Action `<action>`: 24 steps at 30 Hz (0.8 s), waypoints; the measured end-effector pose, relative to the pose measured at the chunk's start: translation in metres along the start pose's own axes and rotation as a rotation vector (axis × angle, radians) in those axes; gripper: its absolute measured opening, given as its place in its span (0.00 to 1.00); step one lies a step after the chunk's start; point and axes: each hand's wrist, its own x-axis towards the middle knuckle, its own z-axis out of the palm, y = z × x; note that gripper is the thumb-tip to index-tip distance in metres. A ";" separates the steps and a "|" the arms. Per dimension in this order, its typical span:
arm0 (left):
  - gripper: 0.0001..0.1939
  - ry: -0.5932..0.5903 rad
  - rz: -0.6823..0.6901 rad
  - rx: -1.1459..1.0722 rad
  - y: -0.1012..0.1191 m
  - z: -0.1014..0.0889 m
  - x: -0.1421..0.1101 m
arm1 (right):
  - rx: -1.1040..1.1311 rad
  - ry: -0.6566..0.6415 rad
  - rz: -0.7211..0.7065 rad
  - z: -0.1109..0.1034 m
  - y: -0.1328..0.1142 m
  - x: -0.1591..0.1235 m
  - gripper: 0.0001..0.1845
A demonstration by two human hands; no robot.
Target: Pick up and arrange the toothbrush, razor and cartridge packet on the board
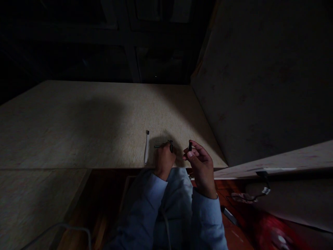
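Note:
My left hand (165,159) is closed at the near edge of the table, its fingers curled round a small dark metal tool. A thin shiny rod of this tool (157,146) sticks out to the left, and a dark end shows past the fingers to the right; the middle is hidden. My right hand (201,163) is raised just right of it, pinching a short black cylindrical piece (190,146) upright between thumb and fingers. To the left of my left hand lies a white toothbrush (146,149) with a dark head pointing away from me.
The pale table (125,114) runs far to the left, with a dark window frame (134,62) behind it. A patterned wall panel (260,86) rises on the right. Below it are a black plug with a cable (262,174) and a blurred red thing (275,232).

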 end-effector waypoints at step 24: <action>0.18 0.082 0.017 0.002 -0.018 -0.029 0.002 | 0.094 -0.019 0.080 -0.009 0.010 0.006 0.27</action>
